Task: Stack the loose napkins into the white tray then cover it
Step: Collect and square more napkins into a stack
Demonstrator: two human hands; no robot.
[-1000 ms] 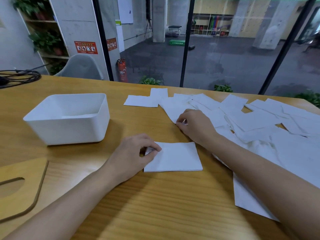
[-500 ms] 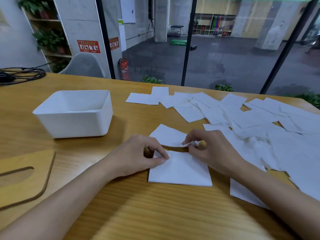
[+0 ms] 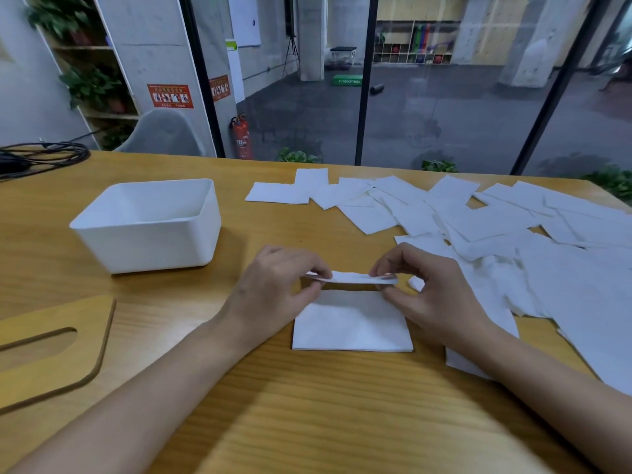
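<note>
A single white napkin (image 3: 352,277) hangs level just above the table, pinched at its left end by my left hand (image 3: 273,289) and at its right end by my right hand (image 3: 427,289). Directly beneath it lies a small squared stack of napkins (image 3: 352,325). Several loose napkins (image 3: 485,224) are spread over the right half of the table. The white tray (image 3: 150,224) stands to the left, apart from both hands, with nothing visible inside. A wooden lid (image 3: 51,347) with a slot lies flat at the near left.
The wooden table (image 3: 307,405) reaches a glass wall at the back. Black cables (image 3: 41,157) lie at the far left corner. A grey chair (image 3: 164,133) stands behind the table's far edge.
My right hand pulled one napkin from the loose spread toward me. My left hand left the stack's corner and took the napkin's other end; both now hold it over the stack.
</note>
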